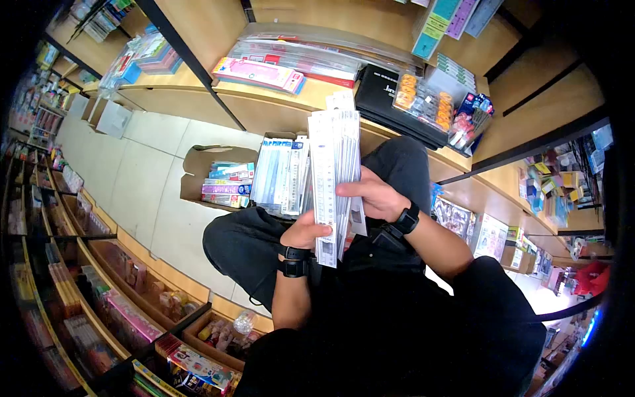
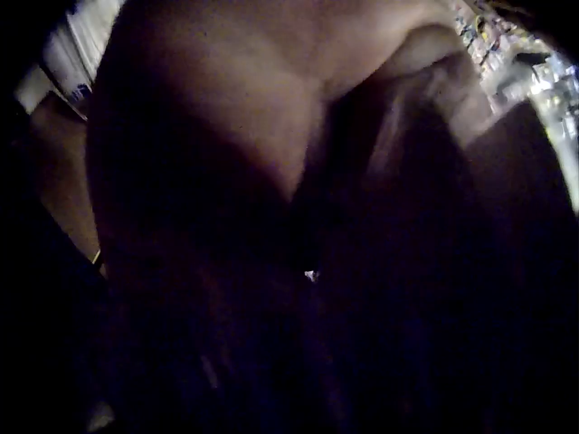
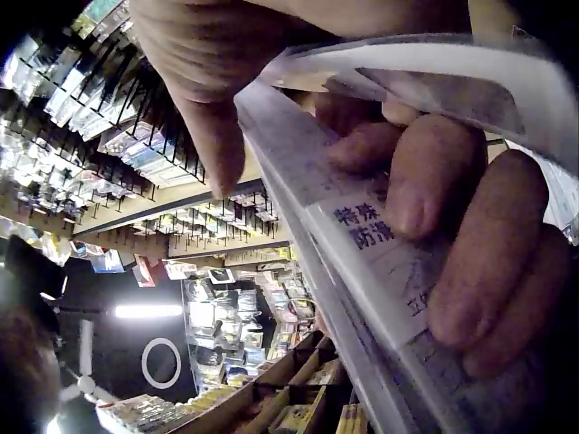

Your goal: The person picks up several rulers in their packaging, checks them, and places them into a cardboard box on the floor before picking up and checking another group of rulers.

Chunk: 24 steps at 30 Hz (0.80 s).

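A stack of long white packaged rulers [image 1: 325, 159] stands upright in front of my body, held in both hands. My left hand [image 1: 303, 231] grips it near its lower end, thumb across the front. Higher up on the other side, my right hand [image 1: 376, 193] holds the stack with its thumb over the front edge. In the right wrist view, curled fingers [image 3: 439, 176] lie against a ruler package [image 3: 357, 226] with printed characters. The left wrist view is mostly dark. Beside the stack, more packaged rulers [image 1: 278, 173] stand in a row by my knee.
An open cardboard box [image 1: 193, 177] with packaged stationery sits on the tiled floor [image 1: 142, 155]. Ahead, a wooden shelf holds a pink package [image 1: 258, 73], a black case [image 1: 380, 92] and orange-and-clear packs [image 1: 423, 99]. Divided display bins [image 1: 135, 284] line the left side.
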Motion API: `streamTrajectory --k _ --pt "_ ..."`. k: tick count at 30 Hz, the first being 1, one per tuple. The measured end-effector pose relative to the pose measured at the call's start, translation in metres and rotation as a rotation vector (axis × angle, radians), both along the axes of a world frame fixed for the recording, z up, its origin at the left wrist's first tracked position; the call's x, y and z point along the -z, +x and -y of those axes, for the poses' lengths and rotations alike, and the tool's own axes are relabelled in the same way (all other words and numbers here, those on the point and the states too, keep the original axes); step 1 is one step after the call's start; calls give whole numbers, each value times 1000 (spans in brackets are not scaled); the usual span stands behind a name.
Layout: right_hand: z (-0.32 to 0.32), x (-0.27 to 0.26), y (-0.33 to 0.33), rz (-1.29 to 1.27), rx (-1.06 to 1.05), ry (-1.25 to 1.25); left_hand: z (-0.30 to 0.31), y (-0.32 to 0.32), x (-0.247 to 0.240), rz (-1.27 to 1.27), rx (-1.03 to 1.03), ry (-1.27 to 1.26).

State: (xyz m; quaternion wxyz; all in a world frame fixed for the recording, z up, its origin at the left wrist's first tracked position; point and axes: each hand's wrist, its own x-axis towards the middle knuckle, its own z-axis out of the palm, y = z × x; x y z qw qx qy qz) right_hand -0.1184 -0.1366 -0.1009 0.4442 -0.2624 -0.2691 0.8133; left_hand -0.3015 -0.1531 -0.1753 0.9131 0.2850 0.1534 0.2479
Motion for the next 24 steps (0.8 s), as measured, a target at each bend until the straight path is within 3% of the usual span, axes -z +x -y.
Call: streamTrajectory --k 3,10,19,24 --pt "4 -2 5 59 14 1 -1 2 2 -60 15 120" --pt "5 7 7 75 28 34 -2 -2 8 -77 109 109" --pt "4 15 4 -54 -54 94 -4 -4 -5 -161 130 141" --pt "6 6 2 143 -8 125 -4 1 -2 -96 98 99"
